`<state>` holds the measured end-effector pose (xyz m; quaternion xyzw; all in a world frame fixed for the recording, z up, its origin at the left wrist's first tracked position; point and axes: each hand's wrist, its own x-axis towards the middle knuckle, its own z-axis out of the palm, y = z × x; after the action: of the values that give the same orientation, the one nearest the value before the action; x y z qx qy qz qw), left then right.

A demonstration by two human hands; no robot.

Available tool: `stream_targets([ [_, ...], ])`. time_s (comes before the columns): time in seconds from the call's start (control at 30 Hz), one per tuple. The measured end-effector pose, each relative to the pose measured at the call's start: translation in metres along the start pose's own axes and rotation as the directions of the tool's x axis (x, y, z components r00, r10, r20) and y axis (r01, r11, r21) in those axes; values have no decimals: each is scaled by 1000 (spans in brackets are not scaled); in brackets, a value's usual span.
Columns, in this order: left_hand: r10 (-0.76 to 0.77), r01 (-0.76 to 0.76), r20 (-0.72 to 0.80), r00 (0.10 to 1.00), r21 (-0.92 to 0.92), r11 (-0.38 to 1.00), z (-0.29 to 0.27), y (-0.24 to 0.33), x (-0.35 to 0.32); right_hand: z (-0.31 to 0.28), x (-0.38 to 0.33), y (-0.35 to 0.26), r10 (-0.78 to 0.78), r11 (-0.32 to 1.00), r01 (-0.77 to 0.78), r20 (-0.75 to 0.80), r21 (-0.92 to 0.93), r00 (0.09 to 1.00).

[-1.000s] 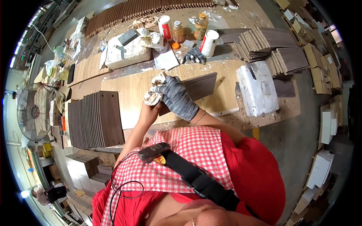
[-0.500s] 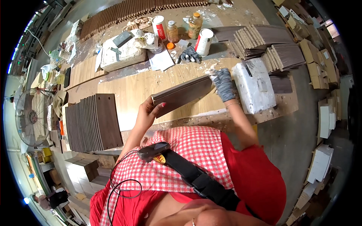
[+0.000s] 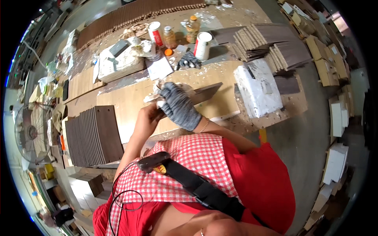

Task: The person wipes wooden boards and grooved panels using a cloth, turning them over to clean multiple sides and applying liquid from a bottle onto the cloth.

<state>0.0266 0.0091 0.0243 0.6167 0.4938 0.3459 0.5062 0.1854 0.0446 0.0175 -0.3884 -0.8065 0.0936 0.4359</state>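
left hand (image 3: 146,120) grips dark wood strip (image 3: 202,94) near end, over counter (image 3: 126,102) | gloved right hand (image 3: 178,105) presses white rag (image 3: 157,96) on it | strip likely stiff, light; hold by edges

Upper middle of the frame: two white cans with red bands (image 3: 156,34) and (image 3: 202,46), two amber bottles (image 3: 170,37) and (image 3: 191,28), one loose dark glove (image 3: 188,60). One fan (image 3: 29,133) at the left edge. One dark board (image 3: 204,94) at centre.
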Motion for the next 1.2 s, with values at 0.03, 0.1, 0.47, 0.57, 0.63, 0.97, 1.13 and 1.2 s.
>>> stream_targets([
  [0.03,-29,29,1,1000,-70,997,3,4,2,-5,2,2,150,982,-163,124,97,981],
  [0.1,-65,65,3,998,-138,988,5,5,2,-9,-2,7,284,925,-334,258,178,923],
  [0.47,-71,69,-70,995,-29,997,3,-14,-16,-40,-85,147,526,818,-547,-153,-179,837],
  [0.57,-76,76,-48,996,8,997,-1,-20,-15,-43,-103,175,573,805,-584,-122,-102,811],
  [0.63,-73,73,-55,996,5,997,1,-18,-16,-48,-105,184,597,780,-613,-145,-122,789],
  [0.97,-194,139,-141,971,-329,934,-7,-40,-14,-30,-52,102,320,945,-323,-365,55,874],
  [1.13,-287,185,-218,933,-396,900,-6,-56,-9,31,-67,27,193,944,-229,163,238,967],
  [1.2,-408,312,-180,895,-402,861,-7,-70,-12,22,-79,23,163,971,-207,305,117,938],
])
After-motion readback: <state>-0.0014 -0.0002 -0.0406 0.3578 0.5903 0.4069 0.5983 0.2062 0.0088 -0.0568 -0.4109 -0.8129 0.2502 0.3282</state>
